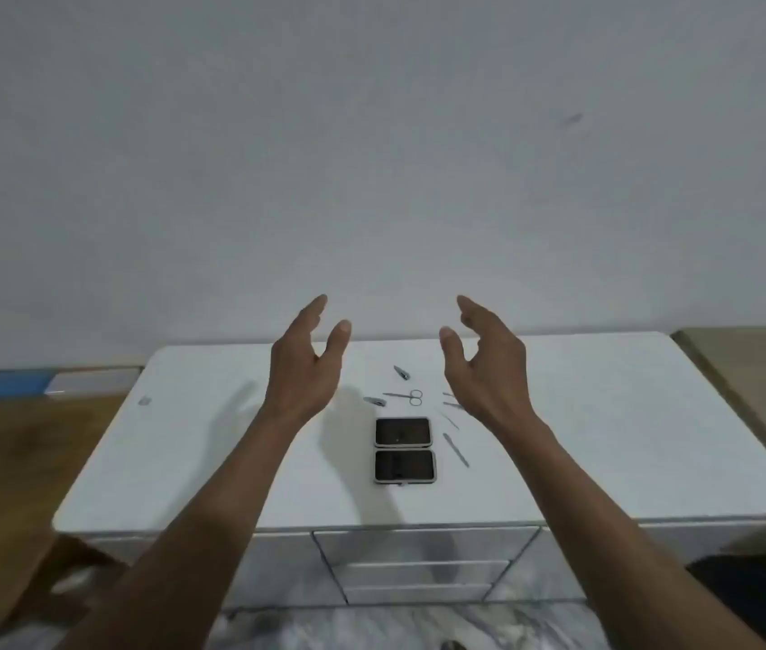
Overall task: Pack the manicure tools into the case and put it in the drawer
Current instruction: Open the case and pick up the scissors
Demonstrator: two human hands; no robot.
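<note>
I see the case (404, 450) lying open and flat on the white table (193, 462), near its middle. It is two rounded-rectangle halves, one behind the other and joined along the edge between them, each with a dark inside and a pale rim. I can make out faint small shapes in the dark lining but cannot tell what they are.

The tools lie loose on the tabletop around the far and right sides of the case. Small scissors (405, 395) with round loops sit just beyond it, one clipper (375, 401) to their left and another clipper (401, 372) farther back. A long thin file (456, 449) lies slanted just right of the case, and a few slim tools (450, 405) show beside my right wrist, partly hidden by it.

My left hand (302, 363) and right hand (489, 363) are both raised above the table, palms turned toward each other, fingers relaxed and spread, grasping nothing. They hang apart, over the tools.

Below the tabletop front I see stacked drawers (423, 562), white fronts closed.
</note>
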